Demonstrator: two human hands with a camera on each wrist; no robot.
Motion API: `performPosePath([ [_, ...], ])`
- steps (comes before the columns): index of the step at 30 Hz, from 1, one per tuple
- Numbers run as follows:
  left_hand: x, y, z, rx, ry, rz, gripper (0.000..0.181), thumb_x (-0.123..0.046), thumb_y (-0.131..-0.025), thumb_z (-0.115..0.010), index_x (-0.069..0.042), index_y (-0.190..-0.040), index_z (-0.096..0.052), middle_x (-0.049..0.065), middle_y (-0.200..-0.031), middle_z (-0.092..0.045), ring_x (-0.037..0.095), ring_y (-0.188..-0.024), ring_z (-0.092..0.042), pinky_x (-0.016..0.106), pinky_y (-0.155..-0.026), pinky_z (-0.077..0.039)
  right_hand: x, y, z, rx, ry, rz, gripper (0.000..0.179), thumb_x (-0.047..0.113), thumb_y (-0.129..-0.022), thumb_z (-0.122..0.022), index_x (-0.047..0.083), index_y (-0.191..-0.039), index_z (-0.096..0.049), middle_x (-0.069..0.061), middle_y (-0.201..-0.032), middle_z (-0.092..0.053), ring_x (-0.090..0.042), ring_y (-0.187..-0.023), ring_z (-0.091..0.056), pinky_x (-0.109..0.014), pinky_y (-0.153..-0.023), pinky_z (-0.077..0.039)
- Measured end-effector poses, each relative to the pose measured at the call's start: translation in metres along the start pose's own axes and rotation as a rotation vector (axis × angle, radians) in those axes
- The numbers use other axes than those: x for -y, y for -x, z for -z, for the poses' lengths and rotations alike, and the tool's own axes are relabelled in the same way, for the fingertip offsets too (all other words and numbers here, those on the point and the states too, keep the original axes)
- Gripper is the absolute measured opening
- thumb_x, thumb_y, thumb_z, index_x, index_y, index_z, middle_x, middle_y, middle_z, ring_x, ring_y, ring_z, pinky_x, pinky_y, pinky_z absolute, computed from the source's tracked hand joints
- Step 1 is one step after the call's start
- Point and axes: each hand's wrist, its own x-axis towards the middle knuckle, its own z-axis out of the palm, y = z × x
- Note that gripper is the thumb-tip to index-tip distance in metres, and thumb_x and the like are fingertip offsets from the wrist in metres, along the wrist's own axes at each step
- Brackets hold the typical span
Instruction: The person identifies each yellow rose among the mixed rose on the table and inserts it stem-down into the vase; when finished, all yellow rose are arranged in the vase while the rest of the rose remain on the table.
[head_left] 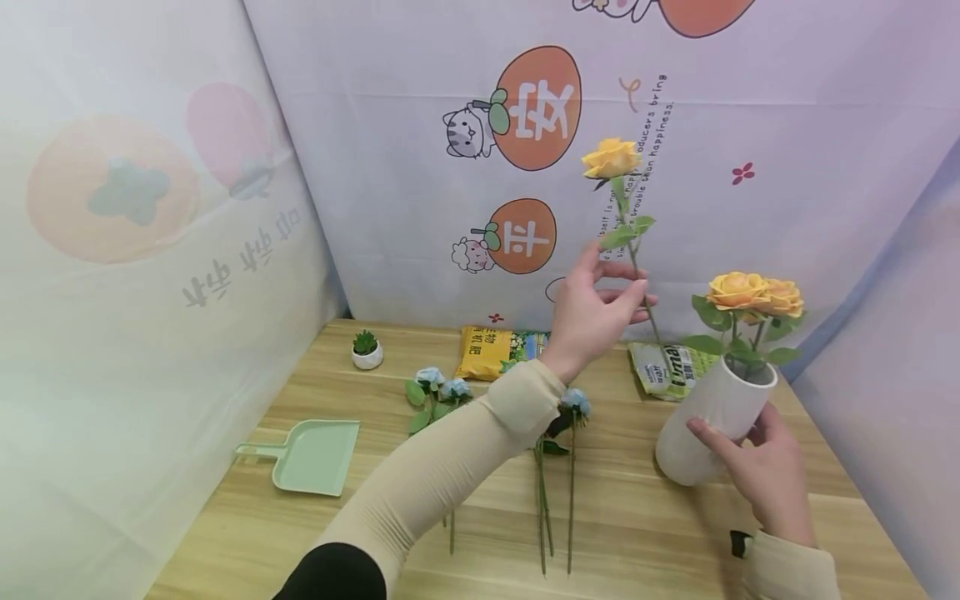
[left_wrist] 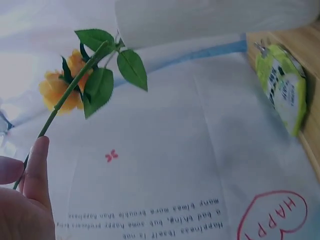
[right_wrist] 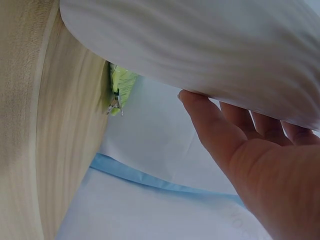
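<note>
My left hand (head_left: 592, 317) pinches the stem of a yellow artificial rose (head_left: 612, 158) and holds it upright above the table, in front of the back cloth. In the left wrist view the thin green stem (left_wrist: 75, 83) runs up from between thumb and finger. Around the side of a white ribbed vase (head_left: 712, 421) my right hand (head_left: 772, 475) grips low, thumb in front and fingers behind. The vase leans to the right, and yellow roses (head_left: 738, 292) with green leaves stand in its mouth. In the right wrist view, fingertips press against the vase wall (right_wrist: 200, 50).
Blue flowers (head_left: 576, 402) on long stems lie mid-table, partly hidden by my left sleeve. A green dustpan (head_left: 315, 458) and a small potted succulent (head_left: 367, 352) are on the left. Along the back lie a yellow bag (head_left: 483, 352) and a green bag (head_left: 663, 371). Cloth walls enclose the table.
</note>
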Motion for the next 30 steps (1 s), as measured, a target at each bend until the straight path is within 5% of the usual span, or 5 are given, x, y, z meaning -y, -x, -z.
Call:
performPosePath([
  [6,0.003,-0.006,-0.034,-0.012,-0.059,-0.039,0.067,0.002,-0.103,-0.07,-0.024,-0.16,-0.045,-0.001,-0.109,-0.069,0.009,-0.082,-0.077,0.029,-0.074,-0.066,0.001,0.0,0.0,-0.02,0.025,0.038,0.091,0.045,-0.092,-0.088,0.004,-0.16,-0.044,-0.024,-0.157,-0.051,-0.049,-0.14,-0.052,-0.065,-0.101,-0.053],
  [13,0.009,-0.011,-0.062,-0.037,-0.207,-0.084,0.064,-0.002,-0.104,-0.071,-0.024,-0.158,-0.046,-0.003,-0.111,-0.071,-0.004,-0.079,-0.072,0.017,-0.07,-0.062,-0.001,0.0,-0.001,-0.016,0.035,0.029,0.089,0.047,-0.092,-0.087,0.006,-0.159,-0.045,-0.022,-0.155,-0.053,-0.047,-0.137,-0.054,-0.028,-0.081,-0.05],
  [19,0.018,-0.013,-0.07,-0.051,-0.266,-0.078,0.066,-0.004,-0.103,-0.073,-0.026,-0.159,-0.046,-0.005,-0.111,-0.073,-0.007,-0.077,-0.07,0.013,-0.069,-0.06,0.0,0.0,-0.002,-0.025,0.039,0.028,0.089,0.047,-0.091,-0.087,0.007,-0.159,-0.046,-0.021,-0.155,-0.054,-0.046,-0.138,-0.055,-0.038,-0.088,-0.054],
  [30,0.045,-0.006,-0.074,-0.038,-0.35,-0.085,0.061,-0.006,-0.102,-0.074,-0.024,-0.155,-0.05,-0.004,-0.109,-0.074,-0.008,-0.08,-0.07,0.01,-0.068,-0.058,-0.001,-0.001,-0.002,-0.042,0.037,0.049,0.088,0.044,-0.091,-0.089,0.008,-0.159,-0.047,-0.02,-0.154,-0.055,-0.045,-0.137,-0.056,-0.03,-0.084,-0.052],
])
